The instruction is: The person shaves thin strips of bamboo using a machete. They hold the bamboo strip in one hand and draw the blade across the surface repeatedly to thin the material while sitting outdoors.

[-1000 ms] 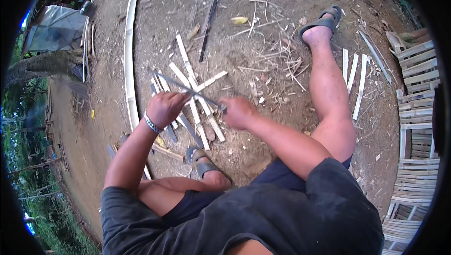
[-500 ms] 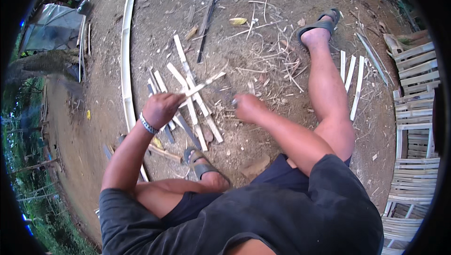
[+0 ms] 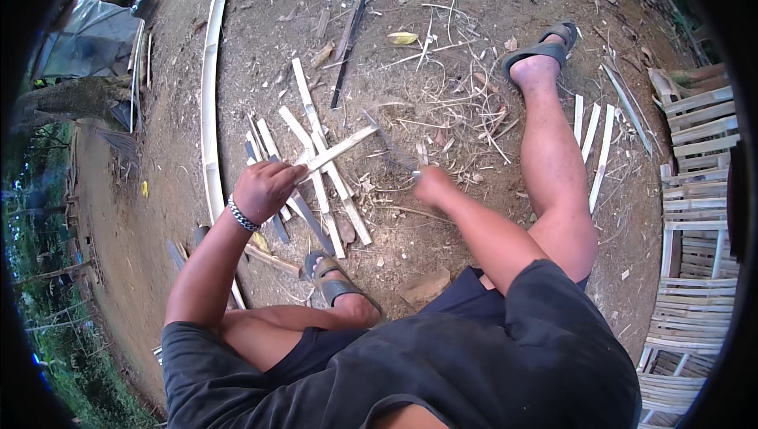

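Note:
My left hand, with a chain bracelet at the wrist, is closed round one end of a pale split bamboo strip. The strip's free end points up and to the right over the ground. To the right of it, my right hand is wrapped round the handle of a knife. Its thin dark blade, smeared by motion, slants up and left, the tip near the strip's free end. Whether blade and strip touch I cannot tell. Several cut bamboo strips lie crossed on the ground beneath my left hand.
A long bamboo length runs along the left. A dark thin strip lies ahead. Curled shavings litter the dirt. More strips lie beside my right leg, and slatted bamboo frames stand at far right.
My right hand has moved to the right with the knife, and the blade now shows more. The bamboo strip in my left hand has shifted slightly left and down.

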`<state>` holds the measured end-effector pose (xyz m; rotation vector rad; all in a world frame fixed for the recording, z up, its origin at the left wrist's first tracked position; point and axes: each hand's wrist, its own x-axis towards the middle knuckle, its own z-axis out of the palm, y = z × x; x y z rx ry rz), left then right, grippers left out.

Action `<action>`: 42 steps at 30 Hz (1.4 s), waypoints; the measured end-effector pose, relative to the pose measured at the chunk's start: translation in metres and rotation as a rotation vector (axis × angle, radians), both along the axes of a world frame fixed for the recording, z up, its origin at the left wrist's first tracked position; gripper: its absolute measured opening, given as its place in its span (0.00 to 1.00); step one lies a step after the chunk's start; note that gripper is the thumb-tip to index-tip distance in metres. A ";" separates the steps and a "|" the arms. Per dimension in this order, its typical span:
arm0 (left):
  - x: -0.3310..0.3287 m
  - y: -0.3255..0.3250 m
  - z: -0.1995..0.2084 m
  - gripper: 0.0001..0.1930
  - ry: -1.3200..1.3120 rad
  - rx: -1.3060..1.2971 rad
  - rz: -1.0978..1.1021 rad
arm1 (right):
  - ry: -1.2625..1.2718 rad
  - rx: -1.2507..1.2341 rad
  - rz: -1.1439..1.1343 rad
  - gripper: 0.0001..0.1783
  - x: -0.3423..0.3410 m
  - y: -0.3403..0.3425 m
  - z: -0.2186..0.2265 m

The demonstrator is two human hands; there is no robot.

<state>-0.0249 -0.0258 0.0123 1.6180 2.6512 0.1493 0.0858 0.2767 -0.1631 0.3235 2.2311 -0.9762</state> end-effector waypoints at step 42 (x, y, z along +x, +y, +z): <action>0.015 0.006 -0.036 0.07 -0.063 0.304 0.357 | 0.010 -0.116 -0.076 0.28 -0.011 -0.045 0.003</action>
